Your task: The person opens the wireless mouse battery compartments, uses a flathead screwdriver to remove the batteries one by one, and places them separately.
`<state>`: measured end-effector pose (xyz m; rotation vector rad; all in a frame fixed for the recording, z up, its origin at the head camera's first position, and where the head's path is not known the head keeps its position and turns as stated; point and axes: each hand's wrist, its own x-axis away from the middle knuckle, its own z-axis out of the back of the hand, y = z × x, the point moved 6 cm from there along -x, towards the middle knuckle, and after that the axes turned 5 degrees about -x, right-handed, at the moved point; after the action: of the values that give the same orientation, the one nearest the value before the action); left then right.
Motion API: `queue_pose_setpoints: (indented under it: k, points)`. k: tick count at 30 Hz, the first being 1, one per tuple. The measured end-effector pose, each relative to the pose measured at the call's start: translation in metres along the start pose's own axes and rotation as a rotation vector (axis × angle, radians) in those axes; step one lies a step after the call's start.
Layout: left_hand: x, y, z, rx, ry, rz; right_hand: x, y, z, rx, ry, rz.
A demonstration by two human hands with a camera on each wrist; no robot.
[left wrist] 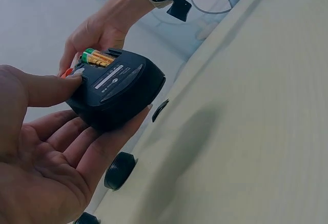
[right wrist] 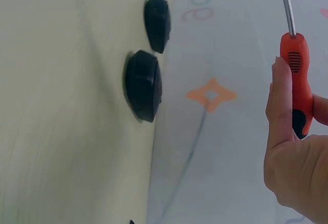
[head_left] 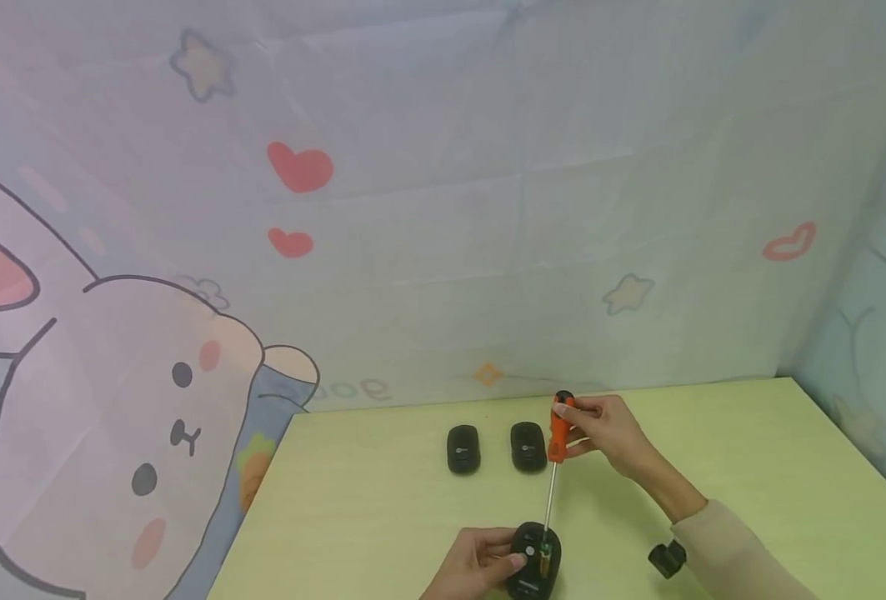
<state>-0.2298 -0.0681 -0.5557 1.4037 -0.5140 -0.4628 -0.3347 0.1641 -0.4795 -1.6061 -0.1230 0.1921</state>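
Two hands are at work over the pale table (head_left: 367, 508): the left hand (head_left: 478, 563) grips an upturned black mouse (left wrist: 128, 93) between thumb and fingers, a green-and-gold battery (head_left: 545, 562) exposed in it; the right hand (head_left: 611, 433) pinches an orange-handled screwdriver (head_left: 558, 446), its tip near the battery. Beyond sit two mice (head_left: 463, 450).

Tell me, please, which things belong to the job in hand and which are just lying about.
For the job:
screwdriver, in the right hand
black mouse, in the left hand
battery (at least one), in the mouse

Seemingly just lying about:
two other black mice, on the table
small black piece, purpose unclear
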Motion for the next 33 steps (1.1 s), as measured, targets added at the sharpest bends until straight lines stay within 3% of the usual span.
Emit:
queue_pose_setpoints:
  k: [8, 18, 33]
  points:
    - [-0.001, 0.0, 0.004, -0.02, 0.062, 0.077, 0.001, -0.013, 0.01, -0.093, -0.001, -0.001]
    - [0.003, -0.011, 0.011, -0.006, 0.088, 0.136, 0.016, -0.024, 0.03, -0.316, -0.071, -0.062]
    - [0.013, -0.014, 0.024, 0.05, 0.089, 0.134, 0.017, -0.011, 0.052, -0.363, -0.102, -0.175]
